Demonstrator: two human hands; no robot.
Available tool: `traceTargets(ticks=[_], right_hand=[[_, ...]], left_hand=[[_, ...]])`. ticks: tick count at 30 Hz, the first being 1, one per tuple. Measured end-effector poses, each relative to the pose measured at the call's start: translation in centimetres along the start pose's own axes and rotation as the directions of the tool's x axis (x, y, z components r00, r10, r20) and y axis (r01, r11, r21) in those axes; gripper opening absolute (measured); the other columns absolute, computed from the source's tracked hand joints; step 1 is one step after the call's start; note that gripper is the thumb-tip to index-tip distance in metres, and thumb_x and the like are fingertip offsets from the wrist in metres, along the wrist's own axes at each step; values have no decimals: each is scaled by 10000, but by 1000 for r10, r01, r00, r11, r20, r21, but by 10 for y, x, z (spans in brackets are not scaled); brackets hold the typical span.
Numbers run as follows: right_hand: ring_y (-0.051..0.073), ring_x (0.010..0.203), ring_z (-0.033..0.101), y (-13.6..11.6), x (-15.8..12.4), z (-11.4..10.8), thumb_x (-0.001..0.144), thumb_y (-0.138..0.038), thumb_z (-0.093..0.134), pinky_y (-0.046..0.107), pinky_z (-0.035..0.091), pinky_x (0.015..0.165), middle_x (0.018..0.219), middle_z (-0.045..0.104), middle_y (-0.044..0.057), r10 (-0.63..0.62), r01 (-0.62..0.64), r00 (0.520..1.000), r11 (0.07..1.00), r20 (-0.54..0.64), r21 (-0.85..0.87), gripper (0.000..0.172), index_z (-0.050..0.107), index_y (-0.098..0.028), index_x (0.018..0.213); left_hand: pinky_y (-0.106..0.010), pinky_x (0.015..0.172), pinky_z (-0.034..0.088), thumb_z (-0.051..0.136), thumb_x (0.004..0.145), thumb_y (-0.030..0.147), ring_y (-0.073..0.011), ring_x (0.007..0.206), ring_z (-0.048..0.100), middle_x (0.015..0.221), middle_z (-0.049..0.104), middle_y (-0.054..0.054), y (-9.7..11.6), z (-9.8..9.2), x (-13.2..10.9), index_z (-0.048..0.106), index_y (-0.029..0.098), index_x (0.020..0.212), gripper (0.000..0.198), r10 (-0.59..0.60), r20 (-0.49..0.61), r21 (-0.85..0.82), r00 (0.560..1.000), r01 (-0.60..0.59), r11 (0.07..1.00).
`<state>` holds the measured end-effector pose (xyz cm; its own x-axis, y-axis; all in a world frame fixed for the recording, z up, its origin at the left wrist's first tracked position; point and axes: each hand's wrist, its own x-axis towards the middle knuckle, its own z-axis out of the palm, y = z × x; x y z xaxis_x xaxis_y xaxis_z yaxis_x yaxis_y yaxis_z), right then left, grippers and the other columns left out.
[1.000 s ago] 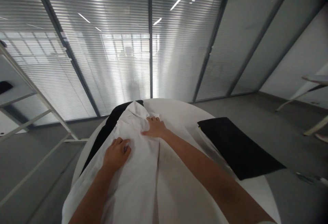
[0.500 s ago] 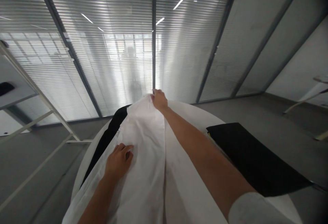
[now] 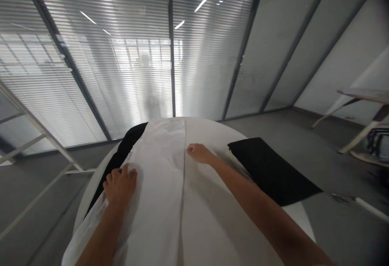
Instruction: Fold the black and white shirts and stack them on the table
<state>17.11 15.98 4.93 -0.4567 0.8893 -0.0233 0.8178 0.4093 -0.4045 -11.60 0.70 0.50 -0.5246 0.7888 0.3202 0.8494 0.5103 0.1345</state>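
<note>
A long white cloth (image 3: pixel 158 185) lies lengthwise over a round white table (image 3: pixel 209 126), with a straight fold or edge along its right side. My left hand (image 3: pixel 120 183) rests on the cloth's left part, fingers bent and somewhat apart, the thumb toward the middle. Beside the cloth's right edge is my right hand (image 3: pixel 199 153), its fingers curled closed; whether anything is pinched in them is hidden. The cloth's far end lies flat near the table's far rim. A black cloth (image 3: pixel 124 146) shows from under its left side.
A flat black panel (image 3: pixel 273 170) lies on the table's right side. A white metal frame (image 3: pixel 57 146) stands on the floor at left. Glass partitions with blinds (image 3: pixel 146 83) rise beyond the table. Another table (image 3: pixel 364 95) stands at far right.
My right hand has left the cloth's far end and come nearer along its right edge. My left hand has moved left toward the cloth's left side. The view has turned slightly right.
</note>
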Motion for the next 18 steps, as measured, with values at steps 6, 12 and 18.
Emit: traceTargets(ticks=[6,12,18], right_hand=[[236,1078,631,42,-61,-53,919,-440,503,295,448,911,1175,685,111,23,-6,978,997,206,-80,439,621,-179,1252],[275,1212,550,88,-90,-89,879,-383,555,356,407,982,1323,587,164,321,-331,942,936,-95,-118,471,581,-168,1297],[360,1234,491,100,-103,-105,818,-440,600,504,390,966,1360,529,158,446,-461,881,883,-160,-81,539,560,-244,1319]], left_hand=[[-462,887,440,363,924,332,-337,1044,564,1107,583,-163,-6,-1,14,553,236,1346,473,113,85,-64,990,-108,992],[-418,870,485,370,898,254,-272,965,602,1109,578,-145,-1,-27,30,620,216,1264,446,104,3,-256,995,-100,962],[-405,905,500,354,914,303,-247,1086,552,1052,601,-38,-20,-46,36,645,281,1172,389,-96,-252,-263,963,27,964]])
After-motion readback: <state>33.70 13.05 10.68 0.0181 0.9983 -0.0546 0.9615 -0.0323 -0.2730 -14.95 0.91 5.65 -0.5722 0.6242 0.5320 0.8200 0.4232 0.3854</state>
